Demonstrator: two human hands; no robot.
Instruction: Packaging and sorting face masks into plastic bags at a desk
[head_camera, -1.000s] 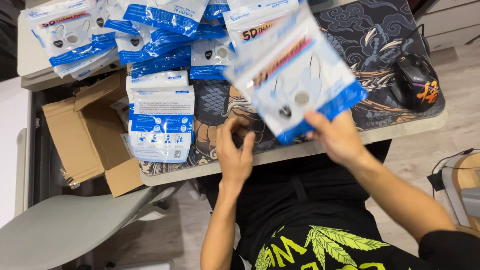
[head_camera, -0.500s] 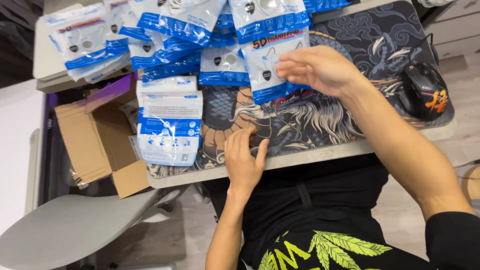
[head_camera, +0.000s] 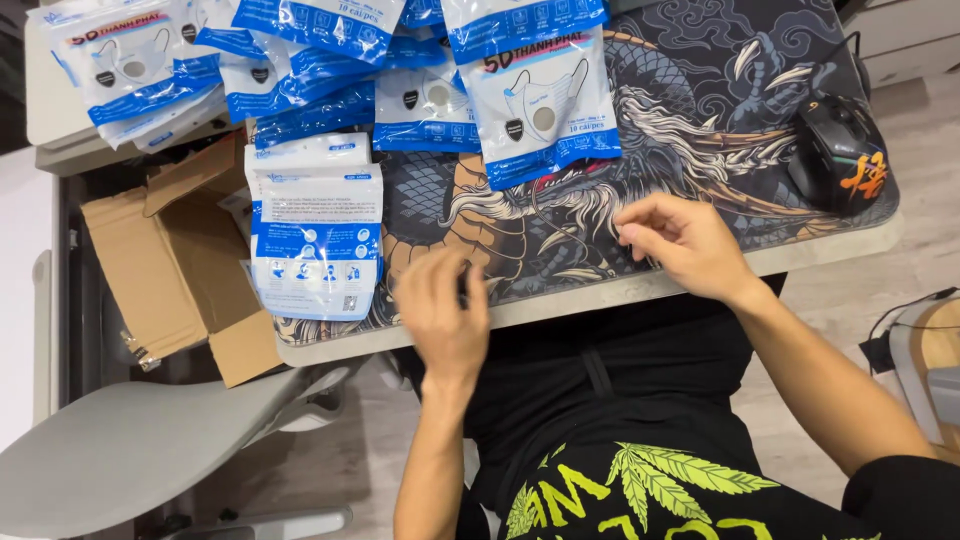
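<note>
A white and blue face-mask packet (head_camera: 540, 100) lies flat on the dragon-print desk mat (head_camera: 700, 130), at the front of a heap of like packets (head_camera: 330, 60). My right hand (head_camera: 680, 242) hovers over the mat near the desk's front edge, below and right of that packet, fingers loosely curled and empty. Blurred by motion, my left hand (head_camera: 445, 312) rests palm down at the front edge and holds nothing. To its left a stack of packets (head_camera: 315, 235) lies back side up.
A black computer mouse (head_camera: 840, 150) sits at the mat's right end. An open cardboard box (head_camera: 170, 260) stands beside the desk on the left, with a grey chair (head_camera: 130, 450) below it. Cables and a device (head_camera: 920, 350) lie on the floor at right.
My right hand laid the packet it held onto the mat by the heap, let go and drew back toward the desk edge. My left hand shifted slightly along the front edge.
</note>
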